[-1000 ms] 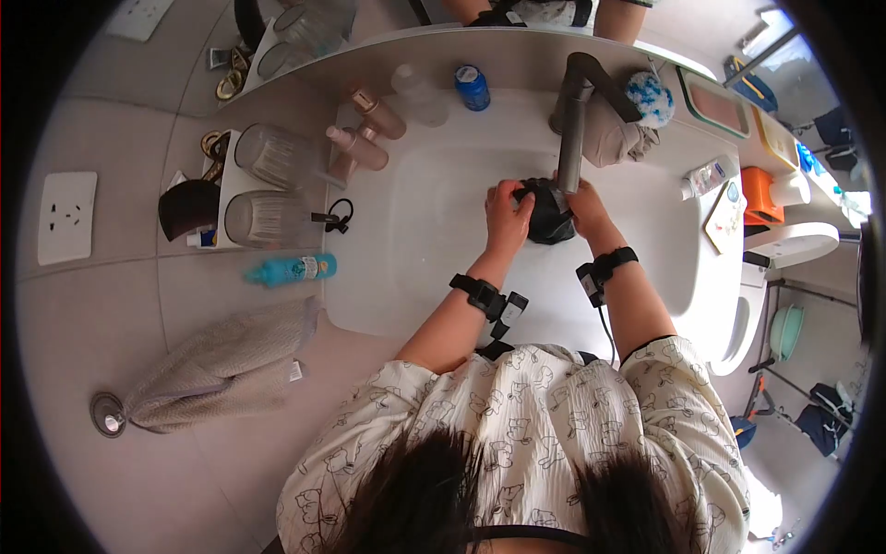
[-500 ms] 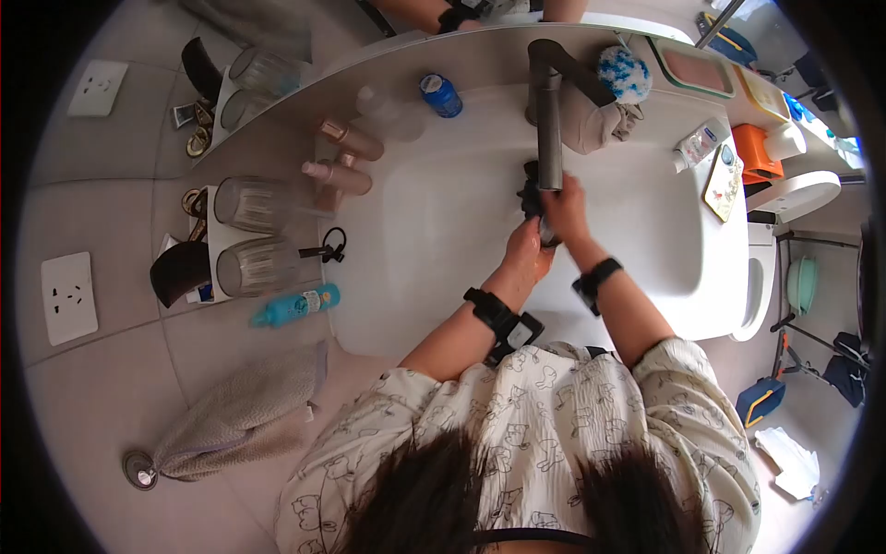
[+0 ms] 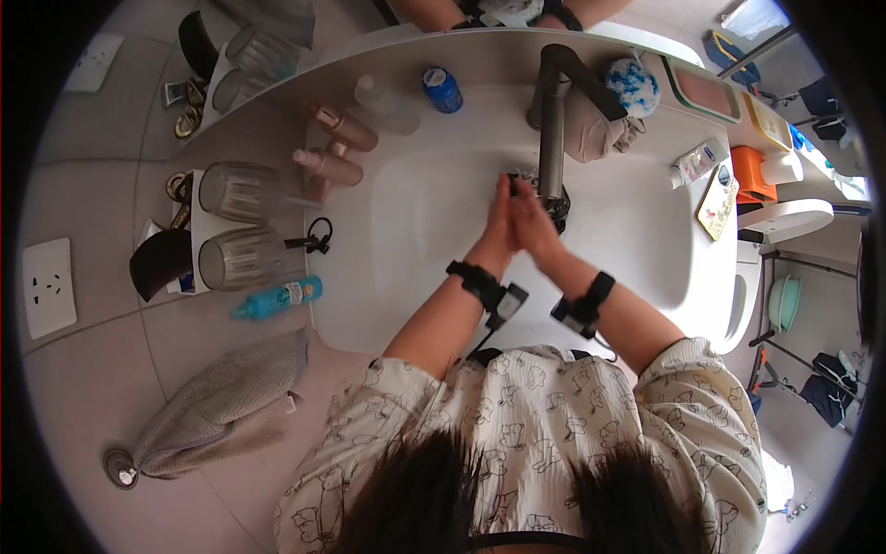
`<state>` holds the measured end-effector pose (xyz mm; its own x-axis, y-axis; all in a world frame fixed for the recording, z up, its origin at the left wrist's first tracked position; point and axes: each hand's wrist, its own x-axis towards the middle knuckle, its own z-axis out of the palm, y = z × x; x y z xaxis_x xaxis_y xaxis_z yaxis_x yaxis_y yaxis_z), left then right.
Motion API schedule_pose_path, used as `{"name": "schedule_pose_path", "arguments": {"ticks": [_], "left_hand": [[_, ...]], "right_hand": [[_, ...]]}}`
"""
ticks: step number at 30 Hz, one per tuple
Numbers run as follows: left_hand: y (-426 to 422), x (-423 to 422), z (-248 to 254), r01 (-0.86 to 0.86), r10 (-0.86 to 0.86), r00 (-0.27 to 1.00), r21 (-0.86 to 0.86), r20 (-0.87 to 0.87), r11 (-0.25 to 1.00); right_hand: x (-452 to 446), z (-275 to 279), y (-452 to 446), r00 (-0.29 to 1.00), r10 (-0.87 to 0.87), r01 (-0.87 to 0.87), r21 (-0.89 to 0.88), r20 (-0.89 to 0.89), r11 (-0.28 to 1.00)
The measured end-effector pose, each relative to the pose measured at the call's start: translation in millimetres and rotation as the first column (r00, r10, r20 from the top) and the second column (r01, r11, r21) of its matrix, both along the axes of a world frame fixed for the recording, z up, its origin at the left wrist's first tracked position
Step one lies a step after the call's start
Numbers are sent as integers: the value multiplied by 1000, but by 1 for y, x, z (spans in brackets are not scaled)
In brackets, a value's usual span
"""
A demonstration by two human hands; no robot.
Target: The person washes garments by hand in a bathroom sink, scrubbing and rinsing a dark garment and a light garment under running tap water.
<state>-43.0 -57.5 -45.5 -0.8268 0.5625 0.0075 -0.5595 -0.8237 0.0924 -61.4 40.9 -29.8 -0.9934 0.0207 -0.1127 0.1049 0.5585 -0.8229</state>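
Note:
In the basin below the faucet, my left hand (image 3: pixel 498 222) and my right hand (image 3: pixel 535 223) are pressed palm to palm, fingers pointing away from me. A black, wet-looking, crumpled item (image 3: pixel 559 210) shows past my right hand, and a dark bit of it appears between the fingertips. The palms hide the rest, and its kind is not clear. Just beyond the fingers stands the dark grey faucet (image 3: pixel 551 138), its spout close above the item. Each wrist wears a black strap with a small device.
The white sink (image 3: pixel 406 268) surrounds my hands. Pink pump bottles (image 3: pixel 329 166) and a blue jar (image 3: pixel 442 90) stand along its left and back rim. Glass cups (image 3: pixel 242 258) and a turquoise bottle (image 3: pixel 280 297) are at left. A white tube (image 3: pixel 699 163) lies at right.
My hands have come together palm to palm, a little nearer the left; before, they gripped the black item one beyond the other. The view has shifted slightly.

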Motion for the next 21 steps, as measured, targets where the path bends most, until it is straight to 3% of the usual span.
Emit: {"name": "schedule_pose_path", "arguments": {"ticks": [2, 3, 4, 5, 6, 8, 9, 10, 11, 12, 14, 15, 16, 18, 19, 21], "left_hand": [[12, -2, -13, 58, 35, 969, 367, -243, 928], [33, 6, 47, -135, 148, 987, -186, 60, 973], [50, 11, 80, -116, 395, 886, -707, 245, 698], [60, 13, 61, -104, 343, 904, -644, 257, 758], [63, 17, 92, -53, 319, 910, -690, 264, 722], [52, 17, 65, -55, 362, 871, -667, 332, 743], [33, 8, 38, -127, 247, 949, -480, 195, 868], [17, 2, 12, -145, 158, 987, -262, 28, 954], [17, 4, 17, -253, 338, 917, -346, 212, 903], [24, 3, 24, -249, 333, 920, -346, 206, 904], [46, 9, 93, -137, 429, 865, -701, 260, 700], [51, 14, 77, -98, 323, 923, -687, 207, 720], [50, 18, 83, -97, 325, 922, -688, 210, 719], [45, 23, 104, -36, 277, 938, -735, 208, 677], [40, 23, 95, -112, 302, 945, -740, 127, 663], [26, 15, 78, -79, 292, 938, -700, 190, 710]], "right_hand": [[4, 20, 2, 987, -13, 35, -137, 161, 990], [0, 35, 6, 972, -15, 64, -203, 234, 977], [-4, 54, 11, 952, -10, 96, -266, 307, 959], [-21, 87, 23, 864, 113, 251, -614, 490, 748], [-33, 47, 39, 864, 105, 289, -657, 492, 697], [-10, 22, 26, 967, 84, 28, -423, 242, 906], [4, 1, 6, 961, -51, 144, -332, 273, 932], [13, 11, -2, 994, 95, -79, -270, 46, 960], [22, 17, -10, 956, 228, -260, -168, -186, 951], [19, 24, -13, 970, 163, -199, -204, -180, 959], [-10, 29, 15, 974, 66, 15, -356, 215, 934], [-27, 38, 34, 975, 181, -143, -265, 128, 954], [-45, 29, 50, 959, 270, -261, -98, 84, 960], [-54, 47, 68, 884, 250, 17, -561, 395, 827], [-55, 55, 74, 884, 251, 16, -561, 395, 827], [-48, 65, 85, 777, 385, 161, -749, 498, 642]]}}
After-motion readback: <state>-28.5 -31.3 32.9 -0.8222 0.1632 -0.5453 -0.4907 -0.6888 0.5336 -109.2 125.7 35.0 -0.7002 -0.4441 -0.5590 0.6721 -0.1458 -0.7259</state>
